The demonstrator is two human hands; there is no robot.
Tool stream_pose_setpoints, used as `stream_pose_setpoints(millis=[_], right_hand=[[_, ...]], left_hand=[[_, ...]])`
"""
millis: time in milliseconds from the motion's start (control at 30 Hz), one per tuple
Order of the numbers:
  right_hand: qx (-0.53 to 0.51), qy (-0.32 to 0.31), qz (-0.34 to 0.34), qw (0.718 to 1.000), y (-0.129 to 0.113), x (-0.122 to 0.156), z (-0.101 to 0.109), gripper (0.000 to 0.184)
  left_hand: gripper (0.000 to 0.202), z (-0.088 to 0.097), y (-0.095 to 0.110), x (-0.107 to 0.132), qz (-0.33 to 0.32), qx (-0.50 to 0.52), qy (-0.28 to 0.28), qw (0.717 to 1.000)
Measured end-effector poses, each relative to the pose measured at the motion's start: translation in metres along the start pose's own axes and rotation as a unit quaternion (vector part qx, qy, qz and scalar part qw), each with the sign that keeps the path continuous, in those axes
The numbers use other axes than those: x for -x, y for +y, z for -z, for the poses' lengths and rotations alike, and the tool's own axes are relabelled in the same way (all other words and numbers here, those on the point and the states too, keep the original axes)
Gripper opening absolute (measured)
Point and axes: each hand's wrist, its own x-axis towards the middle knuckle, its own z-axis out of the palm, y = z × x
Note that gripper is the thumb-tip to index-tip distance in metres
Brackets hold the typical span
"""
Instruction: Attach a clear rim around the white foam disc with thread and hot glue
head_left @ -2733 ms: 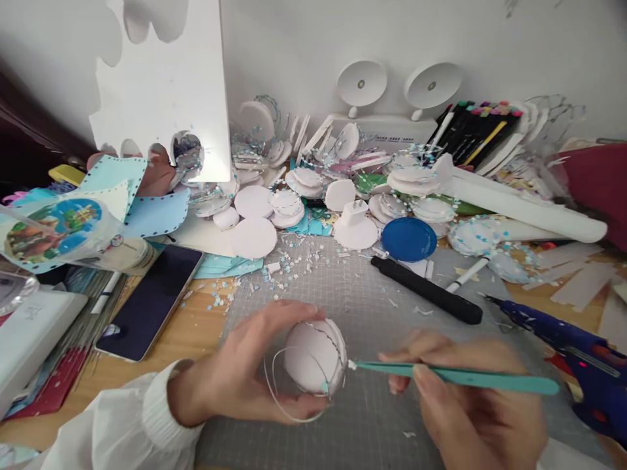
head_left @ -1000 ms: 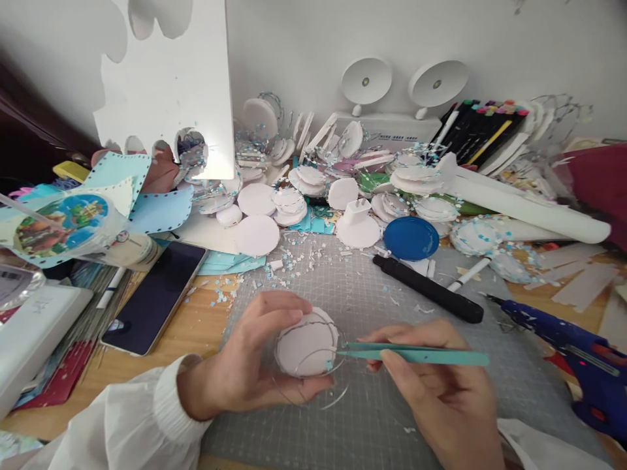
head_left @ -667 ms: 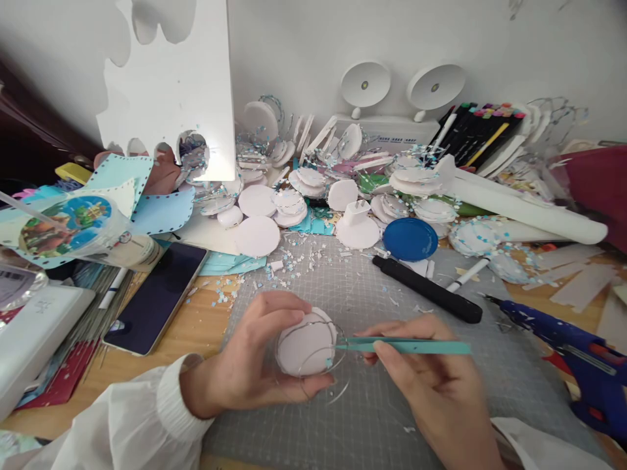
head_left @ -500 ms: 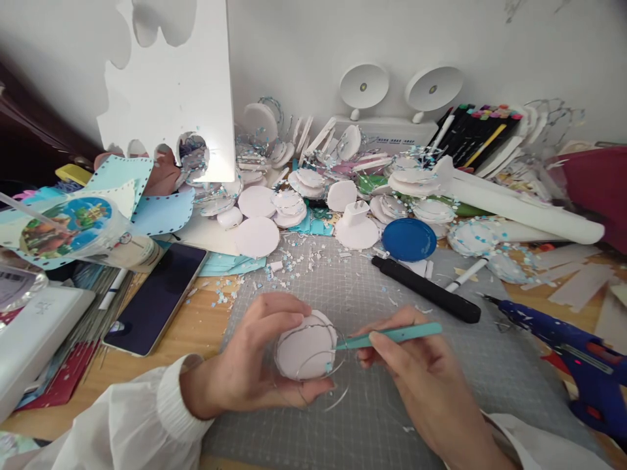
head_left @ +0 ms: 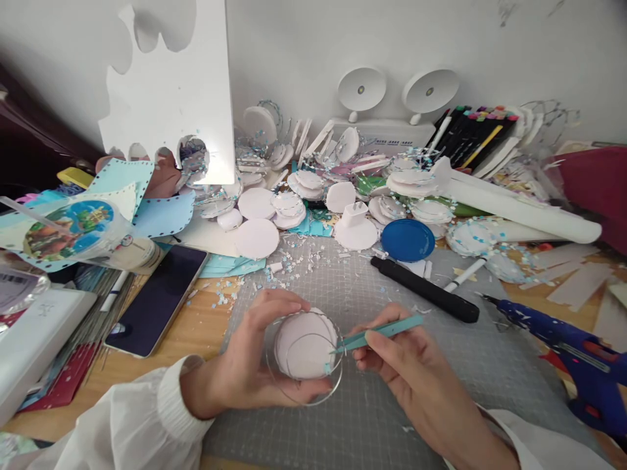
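Observation:
My left hand (head_left: 259, 356) is closed round the edge of a white disc (head_left: 304, 343), thumb below and fingers above, and holds it over the grey cutting mat (head_left: 372, 418). A loop of thin silvery wire (head_left: 321, 401) circles in front of the disc and hangs past its lower edge. Small light-blue bits (head_left: 327, 368) show at the disc's lower right. Between thumb and fingers my right hand (head_left: 406, 365) pinches teal tweezers (head_left: 386, 328). Their tips meet the disc's right edge beside the wire; whether they grip anything is too small to tell.
Several white discs wound with wire and blue bits (head_left: 306, 183) crowd the back. A blue lid (head_left: 408, 239) and a black pen-like tool (head_left: 424, 289) lie beyond my right hand. At right is a blue glue gun (head_left: 568, 352); at left, a phone (head_left: 159, 300) and a lidded cup (head_left: 73, 228).
The tweezers and right hand have shifted slightly left, closer to the disc. The wire loop has swung into a wider circle in front of the disc, which is turned a little.

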Motion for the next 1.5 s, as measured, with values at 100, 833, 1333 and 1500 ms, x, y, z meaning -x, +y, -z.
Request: stream_pose_setpoints(millis=[100, 833, 1333, 1500], right_hand=[[0.02, 0.007, 0.029, 0.999, 0.0, 0.001, -0.001, 0.02], [0.187, 0.125, 0.274, 0.935, -0.016, -0.033, 0.037, 0.017], [0.401, -0.016, 0.288, 0.869, -0.01, -0.078, -0.011, 0.015], [0.427, -0.042, 0.289, 0.856, 0.0, -0.092, -0.019, 0.008]], left_hand=[[0.082, 0.0, 0.0, -0.001, 0.001, -0.001, -0.006, 1.0], [0.084, 0.003, 0.006, 0.002, 0.136, 0.091, -0.321, 0.933], [0.022, 0.011, 0.002, 0.003, 0.213, 0.13, 0.039, 0.967], [0.035, 0.011, -0.004, -0.004, 0.313, 0.175, 0.196, 0.913]])
